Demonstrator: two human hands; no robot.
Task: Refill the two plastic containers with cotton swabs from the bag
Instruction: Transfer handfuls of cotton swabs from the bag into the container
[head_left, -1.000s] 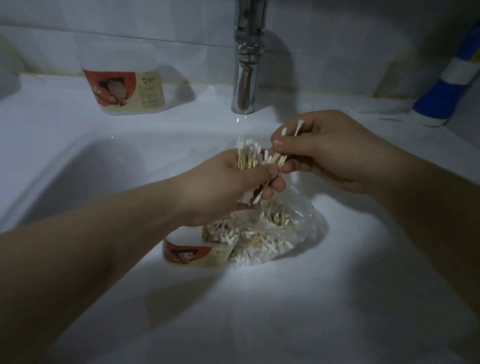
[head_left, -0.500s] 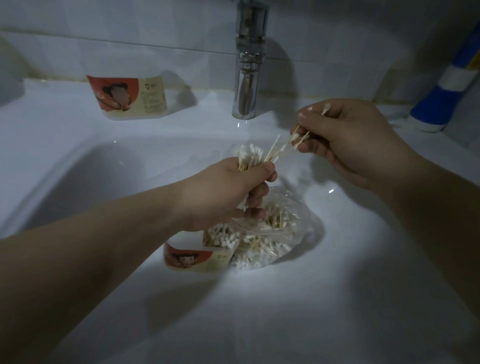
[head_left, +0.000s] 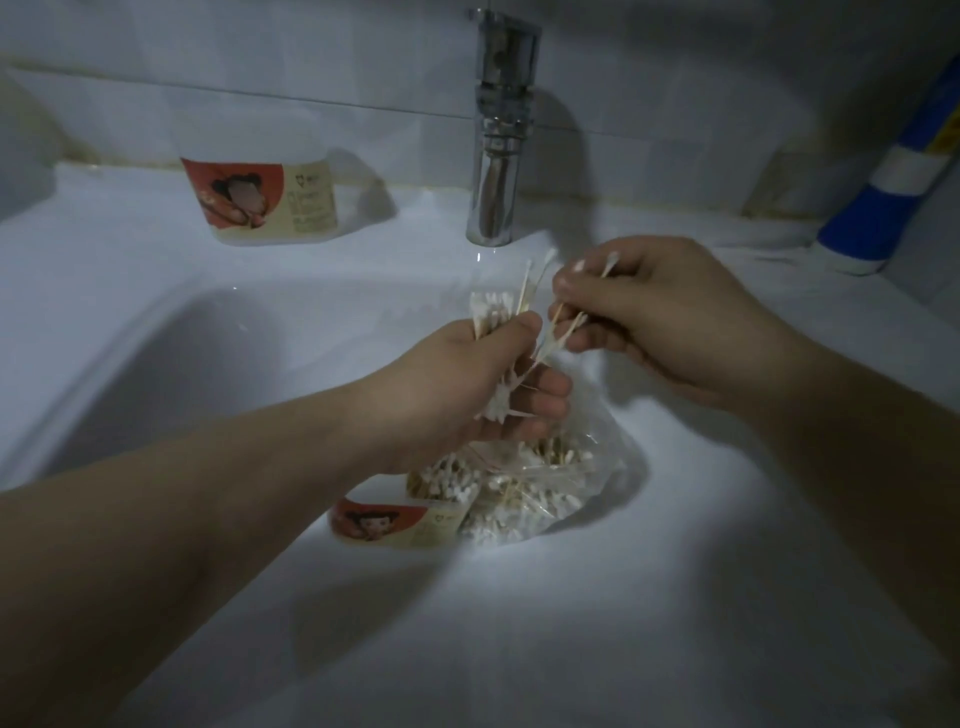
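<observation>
My left hand grips an upright bundle of cotton swabs above the sink's front ledge. Just to its right, my right hand pinches a few loose swabs that touch the bundle's side. Directly below the hands lies a clear plastic bag full of swabs. A plastic container with a red and cream label stands against the bag's left side, with swabs inside it. A second container with the same label stands on the back ledge at the left; its contents cannot be made out.
A chrome tap rises behind the hands at the centre. The sink basin drops away to the left. A blue and white object leans against the tiled wall at the far right. The light is dim.
My right hand had pulled a few swabs up and to the right; now it has come back down and left beside the bundle. My left hand has kept its grip.
</observation>
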